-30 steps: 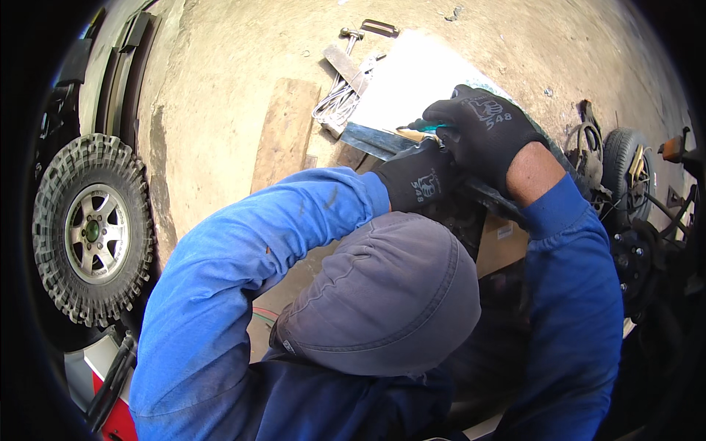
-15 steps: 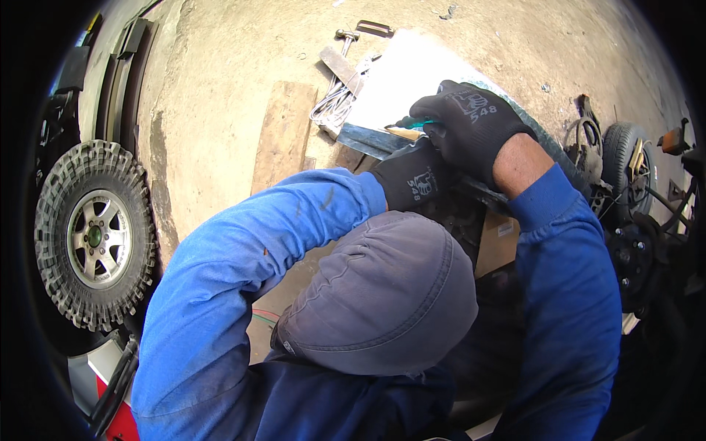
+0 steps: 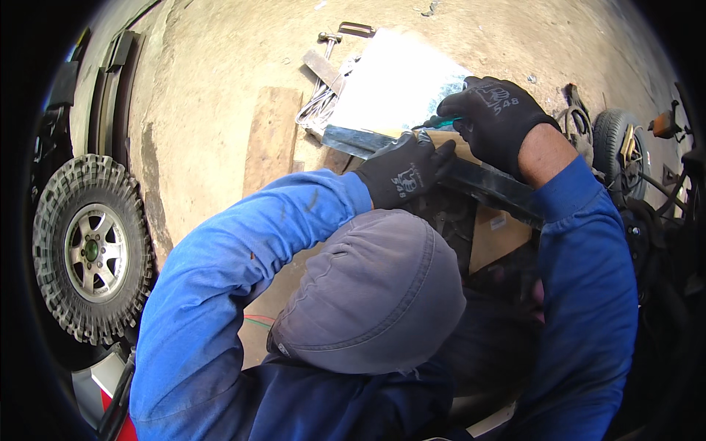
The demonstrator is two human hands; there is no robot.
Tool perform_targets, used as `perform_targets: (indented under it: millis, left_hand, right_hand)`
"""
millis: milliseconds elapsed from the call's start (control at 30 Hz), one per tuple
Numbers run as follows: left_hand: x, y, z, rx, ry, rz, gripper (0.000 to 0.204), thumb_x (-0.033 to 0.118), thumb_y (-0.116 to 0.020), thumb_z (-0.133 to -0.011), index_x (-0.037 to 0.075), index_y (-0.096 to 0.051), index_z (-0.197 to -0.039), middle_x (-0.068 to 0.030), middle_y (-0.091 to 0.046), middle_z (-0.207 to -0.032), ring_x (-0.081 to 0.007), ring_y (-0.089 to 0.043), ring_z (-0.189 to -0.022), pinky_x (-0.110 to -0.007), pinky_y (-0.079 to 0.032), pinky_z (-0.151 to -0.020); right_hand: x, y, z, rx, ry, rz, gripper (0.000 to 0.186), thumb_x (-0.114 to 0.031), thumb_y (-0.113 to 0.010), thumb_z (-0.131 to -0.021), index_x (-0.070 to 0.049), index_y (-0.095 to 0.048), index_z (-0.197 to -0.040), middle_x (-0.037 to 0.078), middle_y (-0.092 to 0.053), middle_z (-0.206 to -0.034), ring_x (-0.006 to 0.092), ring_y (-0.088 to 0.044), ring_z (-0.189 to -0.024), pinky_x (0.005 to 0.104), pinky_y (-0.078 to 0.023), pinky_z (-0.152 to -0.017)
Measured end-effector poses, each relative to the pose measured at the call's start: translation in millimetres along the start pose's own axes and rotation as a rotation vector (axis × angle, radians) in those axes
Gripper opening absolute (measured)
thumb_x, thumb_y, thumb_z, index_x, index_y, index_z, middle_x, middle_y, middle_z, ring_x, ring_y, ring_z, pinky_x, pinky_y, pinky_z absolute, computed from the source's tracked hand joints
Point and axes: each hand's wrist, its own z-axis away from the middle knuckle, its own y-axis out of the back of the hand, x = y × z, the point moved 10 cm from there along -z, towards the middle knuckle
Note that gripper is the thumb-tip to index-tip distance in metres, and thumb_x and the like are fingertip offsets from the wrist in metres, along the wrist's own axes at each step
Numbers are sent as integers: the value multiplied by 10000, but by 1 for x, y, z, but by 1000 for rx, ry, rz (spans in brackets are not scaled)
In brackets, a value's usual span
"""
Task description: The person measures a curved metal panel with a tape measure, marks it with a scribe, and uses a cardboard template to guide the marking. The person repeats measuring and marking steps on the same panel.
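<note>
Over concrete floor [image 3: 209,73], gripping teal tool [image 3: 442,120] in tightly curled right hand [image 3: 498,121], pointing leftward toward left hand [image 3: 404,173], half-bent over dark bar [image 3: 489,189] slanting down rightward; cannot tell how firmly

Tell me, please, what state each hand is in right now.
Left hand: on the dark metal piece; whether gripping cannot be told.
Right hand: closed, holding a slim teal-and-black tool.
</note>
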Motion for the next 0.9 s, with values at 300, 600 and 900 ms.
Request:
perform_targets:
  millis: [300, 600, 900]
  left_hand:
    - [1, 4, 0, -28, 3, -98, 609, 134, -616, -1018, 28, -512, -1608, -183, -538, -1644, -319, -699, -1209, -462, -597, -939]
    - [1, 6, 0, -35, -2, -159, 614, 109, -604, -1018, 35, -489, -1617, -137, -558, -1627, -264, -694, -1202, -437, -594, -923]
    - [1, 3, 1, -106, 19, -230, 608, 154, -587, -1049, 61, -465, -1638, -112, -513, -1683, -220, -662, -1253, -445, -576, -981]
  right_hand:
    - [21, -2, 10, 25, 2, -3, 274, -138, -793, -955, -148, -841, -1224, 151, -818, -1130, 365, -754, -1117, 470, -596, -1004]
    - [13, -2, 10, 99, 48, -53, 242, -124, -796, -954, -136, -842, -1191, 164, -804, -1145, 380, -738, -1118, 475, -589, -1000]
    - [72, 0, 37, 370, -47, -420, 362, -141, -697, -1049, -104, -651, -1406, 175, -739, -1214, 361, -731, -1159, 429, -585, -989]
